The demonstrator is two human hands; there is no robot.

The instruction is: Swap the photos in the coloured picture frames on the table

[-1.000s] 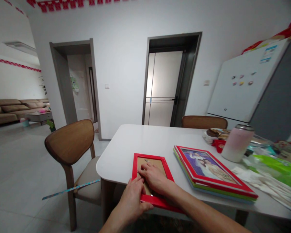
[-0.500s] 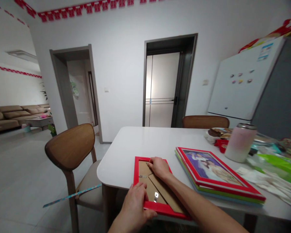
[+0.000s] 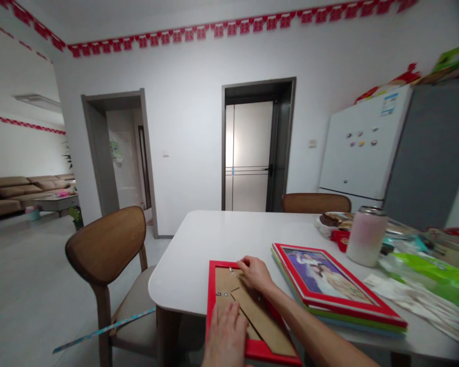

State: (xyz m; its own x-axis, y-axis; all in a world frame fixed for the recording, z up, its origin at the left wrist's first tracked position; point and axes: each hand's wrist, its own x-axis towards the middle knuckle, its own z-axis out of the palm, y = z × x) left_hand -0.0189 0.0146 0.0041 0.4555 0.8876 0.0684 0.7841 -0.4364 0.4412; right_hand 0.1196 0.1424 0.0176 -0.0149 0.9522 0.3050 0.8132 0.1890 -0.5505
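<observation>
A red picture frame (image 3: 211, 290) lies face down at the table's near edge, its brown backing board (image 3: 224, 279) facing up with small metal fittings and a slanted stand leg (image 3: 263, 318). My left hand (image 3: 227, 331) rests flat on the lower left of the backing, fingers stretched out. Bent over the far edge is my right hand (image 3: 257, 274), its fingers curled on the red border near the top metal hanger (image 3: 231, 271). To the right lies a stack of frames, topped by a red frame with a photo (image 3: 329, 278), with green and blue edges beneath.
A pink and white bottle (image 3: 366, 237) stands behind the stack. White gloves or cloths (image 3: 413, 300) and a green plastic pack (image 3: 436, 275) lie to the right. Wooden chairs (image 3: 109, 244) stand at the left and far side, with a patterned blue strip (image 3: 103, 330) across the left one.
My left hand has moved from the frame's lower left corner onto the backing and flattened. My right hand stays at the far edge. The view has tilted up slightly.
</observation>
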